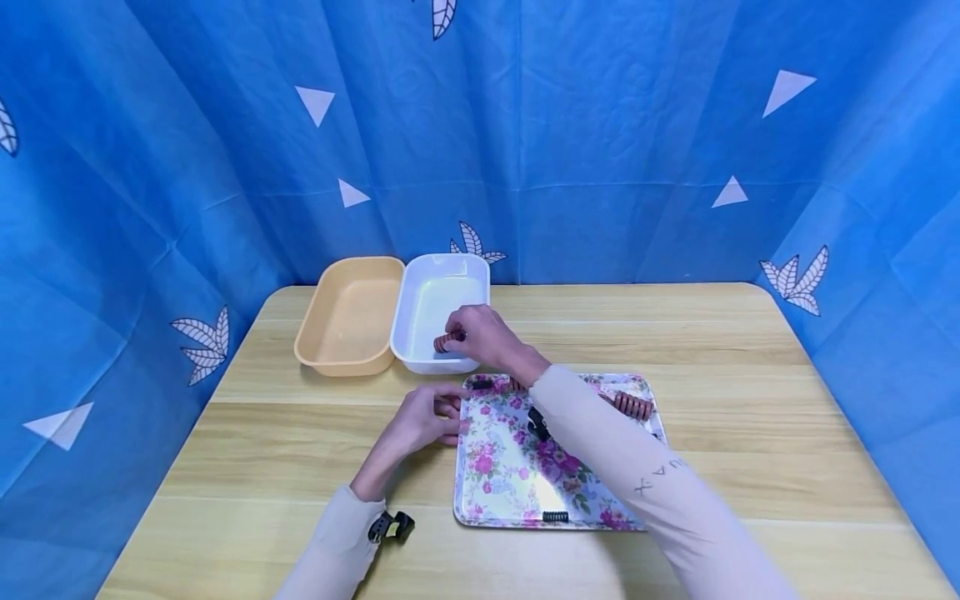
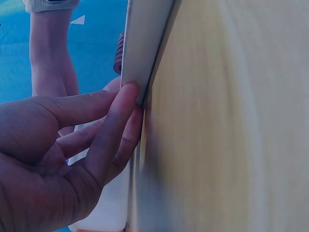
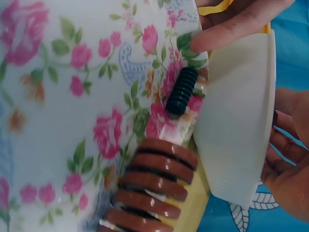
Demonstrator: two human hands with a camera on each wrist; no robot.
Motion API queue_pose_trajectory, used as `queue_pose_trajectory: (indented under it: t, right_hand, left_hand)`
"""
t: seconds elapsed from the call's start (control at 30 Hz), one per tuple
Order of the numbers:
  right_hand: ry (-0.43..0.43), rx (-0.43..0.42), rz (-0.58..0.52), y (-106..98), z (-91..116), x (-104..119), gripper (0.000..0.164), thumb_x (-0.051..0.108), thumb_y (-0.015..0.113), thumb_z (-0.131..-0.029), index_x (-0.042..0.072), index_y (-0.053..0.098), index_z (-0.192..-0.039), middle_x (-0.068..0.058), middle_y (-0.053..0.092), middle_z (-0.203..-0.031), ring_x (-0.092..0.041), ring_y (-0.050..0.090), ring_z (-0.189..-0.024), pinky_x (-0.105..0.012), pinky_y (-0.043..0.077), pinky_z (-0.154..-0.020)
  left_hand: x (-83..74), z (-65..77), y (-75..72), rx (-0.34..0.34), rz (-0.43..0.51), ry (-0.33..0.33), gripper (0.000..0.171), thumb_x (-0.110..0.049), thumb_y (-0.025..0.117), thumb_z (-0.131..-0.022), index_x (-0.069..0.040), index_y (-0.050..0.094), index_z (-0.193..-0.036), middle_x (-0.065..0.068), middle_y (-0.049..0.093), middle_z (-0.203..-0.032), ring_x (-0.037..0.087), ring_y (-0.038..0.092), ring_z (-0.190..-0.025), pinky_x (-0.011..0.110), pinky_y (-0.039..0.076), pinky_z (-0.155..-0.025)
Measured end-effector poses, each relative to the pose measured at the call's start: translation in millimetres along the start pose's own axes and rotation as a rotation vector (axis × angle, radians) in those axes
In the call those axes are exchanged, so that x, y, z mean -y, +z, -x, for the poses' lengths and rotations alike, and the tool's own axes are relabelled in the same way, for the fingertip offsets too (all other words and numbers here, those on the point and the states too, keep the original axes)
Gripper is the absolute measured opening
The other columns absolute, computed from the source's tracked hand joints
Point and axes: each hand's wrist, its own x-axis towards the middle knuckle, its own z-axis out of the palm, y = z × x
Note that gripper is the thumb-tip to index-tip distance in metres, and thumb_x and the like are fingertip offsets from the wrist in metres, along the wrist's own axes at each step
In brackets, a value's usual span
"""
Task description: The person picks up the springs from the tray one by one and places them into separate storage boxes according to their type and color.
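Note:
My right hand (image 1: 486, 335) pinches a brown coil spring (image 1: 446, 342) over the near part of the white bin (image 1: 442, 296). At the left edge of the flowered tray (image 1: 491, 492), my left hand (image 1: 422, 421) grips the rim, its fingertips (image 2: 126, 94) on the tray's side in the left wrist view. On the tray, a thick brown spring (image 1: 633, 407) lies at the back right and a small dark spring (image 1: 555, 517) by the front edge. A dark green spring (image 3: 182, 92) lies in the back left corner, near another brown spring (image 3: 149, 186).
An orange-yellow bin (image 1: 352, 321) stands directly left of the white one. Both rest on the wooden table (image 1: 750, 467), behind and left of the tray. A blue curtain (image 1: 600, 167) hangs round the table's back and sides. My right forearm (image 1: 645, 475) crosses over the tray and hides part of it.

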Motion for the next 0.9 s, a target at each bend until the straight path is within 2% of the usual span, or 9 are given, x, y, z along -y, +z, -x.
queue_pose_trajectory:
  t: [0.23,0.37,0.53,0.9]
  right_hand:
    - [0.015,0.025,-0.038,9.2,-6.3,2.4,0.020,0.019,0.080,-0.092,0.004,0.078,-0.106,-0.004,0.075,-0.097,-0.014,0.068,-0.089,-0.026,0.060,-0.084]
    - [0.023,0.019,-0.044,11.2,-9.1,4.0,0.024,0.017,0.080,-0.092,0.003,0.077,-0.111,-0.006,0.075,-0.102,-0.015,0.068,-0.092,-0.028,0.060,-0.087]
    - [0.035,0.017,-0.058,7.8,-7.4,6.7,0.027,0.019,0.078,-0.093,0.005,0.076,-0.116,-0.008,0.074,-0.112,-0.018,0.068,-0.102,-0.031,0.059,-0.094]
    - [-0.016,-0.008,-0.022,-4.5,7.2,9.6,0.032,0.021,0.075,-0.097,0.008,0.071,-0.125,-0.007,0.071,-0.123,-0.020,0.065,-0.114,-0.034,0.056,-0.102]
  left_hand:
    - [0.1,0.8,-0.6,0.006,0.010,0.012,0.047,0.015,0.078,-0.081,0.006,0.067,-0.125,0.020,0.064,-0.098,0.019,0.065,-0.078,0.039,0.067,-0.063]
    - [-0.1,1.2,-1.5,0.007,0.011,0.008,0.047,0.014,0.078,-0.081,0.006,0.067,-0.125,0.020,0.064,-0.098,0.019,0.065,-0.077,0.039,0.067,-0.063]
    - [-1.1,0.7,-1.2,0.004,0.019,0.000,0.046,0.015,0.077,-0.081,0.005,0.067,-0.125,0.020,0.064,-0.097,0.020,0.065,-0.076,0.039,0.067,-0.063]
    - [-0.8,0.4,-0.3,0.009,0.013,0.006,0.046,0.013,0.077,-0.082,0.007,0.066,-0.126,0.016,0.065,-0.091,0.020,0.066,-0.075,0.039,0.067,-0.064]
